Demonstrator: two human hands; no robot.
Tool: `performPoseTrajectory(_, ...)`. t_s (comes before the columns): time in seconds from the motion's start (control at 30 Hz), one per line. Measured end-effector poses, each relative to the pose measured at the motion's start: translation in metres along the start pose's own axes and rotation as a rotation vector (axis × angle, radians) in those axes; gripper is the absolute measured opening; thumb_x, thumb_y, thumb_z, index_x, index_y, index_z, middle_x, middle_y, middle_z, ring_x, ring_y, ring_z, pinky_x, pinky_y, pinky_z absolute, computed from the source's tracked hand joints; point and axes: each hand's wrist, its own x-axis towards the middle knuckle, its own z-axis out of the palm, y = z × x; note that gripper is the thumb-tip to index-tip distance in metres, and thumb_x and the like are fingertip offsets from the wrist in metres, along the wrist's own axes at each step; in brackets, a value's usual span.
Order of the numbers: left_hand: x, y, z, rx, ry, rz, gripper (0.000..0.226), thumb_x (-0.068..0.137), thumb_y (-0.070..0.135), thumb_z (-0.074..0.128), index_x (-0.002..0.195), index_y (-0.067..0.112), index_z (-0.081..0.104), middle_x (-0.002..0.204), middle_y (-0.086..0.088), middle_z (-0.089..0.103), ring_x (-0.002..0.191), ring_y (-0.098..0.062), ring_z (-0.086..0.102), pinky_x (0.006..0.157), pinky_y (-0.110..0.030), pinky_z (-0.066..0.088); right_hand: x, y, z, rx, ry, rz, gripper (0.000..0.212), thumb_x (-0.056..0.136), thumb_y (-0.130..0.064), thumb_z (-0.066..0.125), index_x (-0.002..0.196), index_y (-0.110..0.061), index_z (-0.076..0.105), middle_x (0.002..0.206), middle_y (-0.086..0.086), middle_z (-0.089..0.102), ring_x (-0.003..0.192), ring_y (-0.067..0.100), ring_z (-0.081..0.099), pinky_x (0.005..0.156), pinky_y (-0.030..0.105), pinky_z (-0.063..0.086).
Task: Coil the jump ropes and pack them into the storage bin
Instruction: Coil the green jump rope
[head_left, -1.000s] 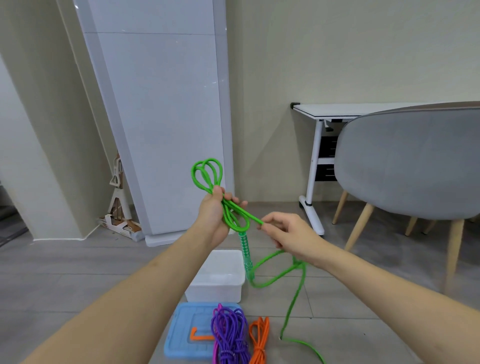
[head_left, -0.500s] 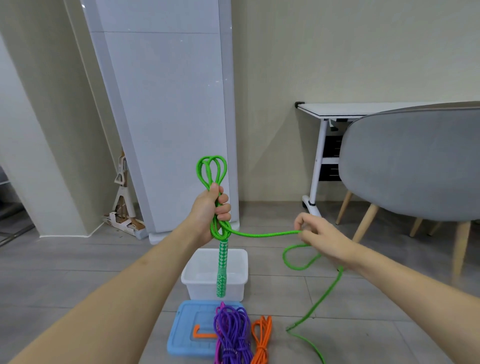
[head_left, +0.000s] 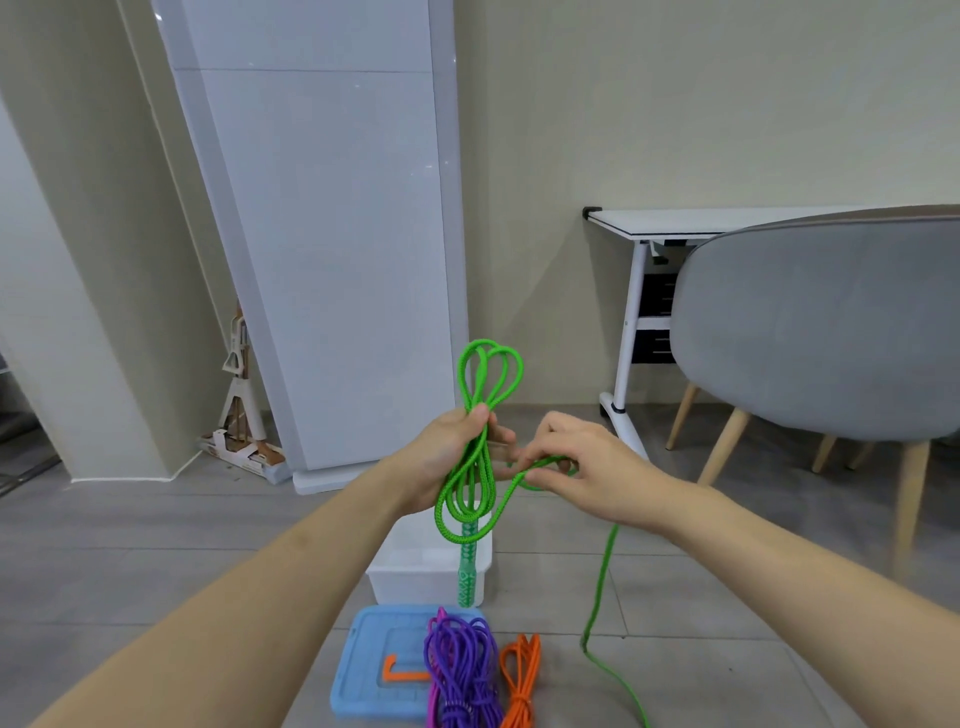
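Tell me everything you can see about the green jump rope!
The green jump rope looks like bright braided cord. The left hand grips a bundle of its loops, some standing above the fist, others hanging below. A patterned green handle dangles in front of the white bin. The right hand pinches the next stretch, and the rest trails down onto the floor.

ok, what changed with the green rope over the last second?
The right hand swung out to the right with the green jump rope, then back to the left hand, laying on another loop. The left hand kept gripping the coil; white bin, blue lid, purple and orange ropes unmoved.
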Motion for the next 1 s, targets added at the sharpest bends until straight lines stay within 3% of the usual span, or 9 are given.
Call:
performPoseTrajectory(0.23,-0.008,-0.009,0.010,0.240,-0.196,-0.086,0.042,0.110,0.034,0.033,0.123,0.002,0.057,0.100,-0.013,0.070,0.089,-0.033,0.071,0.087,-0.044,0.059,0.011,-0.004,0.001,-0.076,0.098,-0.008,0.006,0.089,-0.032,0.070,0.091,-0.033,0.064,0.091,-0.018,0.054,0.086,0.009,0.058,0.074,0.042,0.054)
performPoseTrajectory(0.37,-0.007,-0.009,0.011,0.291,-0.192,-0.066,0.031,0.110,0.032,0.034,0.108,0.005,0.051,0.080,-0.007,0.058,0.067,-0.024,0.064,0.076,-0.042,0.059,0.013,-0.004,-0.001,-0.104,0.143,0.028,0.028,0.087,-0.030,0.075,0.081,-0.031,0.048,0.081,-0.015,0.053,0.079,0.013,0.053,0.069,0.043,0.052)
performPoseTrajectory(0.47,-0.006,-0.009,0.011,0.285,-0.173,-0.109,0.026,0.109,0.035,0.037,0.102,0.012,0.046,0.069,0.001,0.045,0.053,-0.013,0.039,0.057,-0.030,0.047,0.012,-0.003,-0.001,-0.113,0.128,0.014,0.031,0.088,-0.029,0.076,0.083,-0.031,0.046,0.080,-0.014,0.053,0.076,0.014,0.052,0.067,0.042,0.050)
performPoseTrajectory(0.6,-0.006,-0.007,0.014,0.200,-0.238,-0.185,0.024,0.106,0.040,0.044,0.095,0.018,0.045,0.067,0.004,0.036,0.053,-0.009,0.023,0.050,-0.022,0.035,0.009,0.013,-0.004,-0.176,0.110,-0.079,0.026,0.083,0.000,0.068,0.090,-0.019,0.052,0.087,-0.011,0.051,0.079,0.016,0.051,0.070,0.042,0.049)
performPoseTrajectory(0.7,-0.006,-0.003,0.021,0.117,-0.300,-0.249,0.027,0.103,0.042,0.049,0.092,0.018,0.046,0.066,0.004,0.031,0.051,-0.007,0.021,0.050,-0.020,0.034,0.004,0.034,-0.009,-0.268,0.204,-0.083,0.040,0.070,0.014,0.062,0.098,-0.013,0.057,0.100,-0.008,0.046,0.092,0.015,0.048,0.079,0.038,0.048)
performPoseTrajectory(0.77,-0.005,0.001,0.024,0.098,-0.306,-0.269,0.030,0.102,0.040,0.050,0.100,0.011,0.054,0.065,0.004,0.030,0.048,-0.005,0.023,0.048,-0.019,0.035,-0.001,0.044,-0.011,-0.262,0.256,-0.040,0.042,0.071,0.009,0.075,0.103,-0.013,0.059,0.105,-0.008,0.046,0.098,0.016,0.050,0.087,0.036,0.048)
performPoseTrajectory(0.87,-0.001,0.004,0.024,0.092,-0.290,-0.281,0.027,0.104,0.033,0.051,0.103,0.006,0.058,0.064,0.005,0.026,0.044,-0.004,0.024,0.046,-0.019,0.034,-0.008,0.051,-0.012,-0.163,0.231,0.051,0.051,0.074,-0.017,0.090,0.114,-0.019,0.058,0.111,-0.008,0.045,0.100,0.013,0.052,0.094,0.023,0.044)
performPoseTrajectory(0.93,0.001,0.005,0.021,0.047,-0.257,-0.269,0.022,0.104,0.029,0.052,0.099,0.008,0.057,0.063,0.005,0.026,0.042,-0.005,0.024,0.045,-0.019,0.033,-0.012,0.052,-0.014,-0.084,0.207,0.102,0.059,0.074,-0.026,0.090,0.123,-0.029,0.057,0.115,-0.010,0.050,0.099,0.005,0.054,0.091,0.014,0.041)
performPoseTrajectory(1.0,0.003,0.006,0.020,-0.013,-0.230,-0.246,0.021,0.104,0.029,0.051,0.094,0.011,0.056,0.062,0.005,0.028,0.041,-0.005,0.024,0.044,-0.020,0.033,-0.016,0.050,-0.014,0.022,0.172,0.179,0.068,0.075,-0.024,0.090,0.130,-0.040,0.054,0.113,-0.008,0.057,0.079,0.001,0.057,0.081,0.014,0.046)
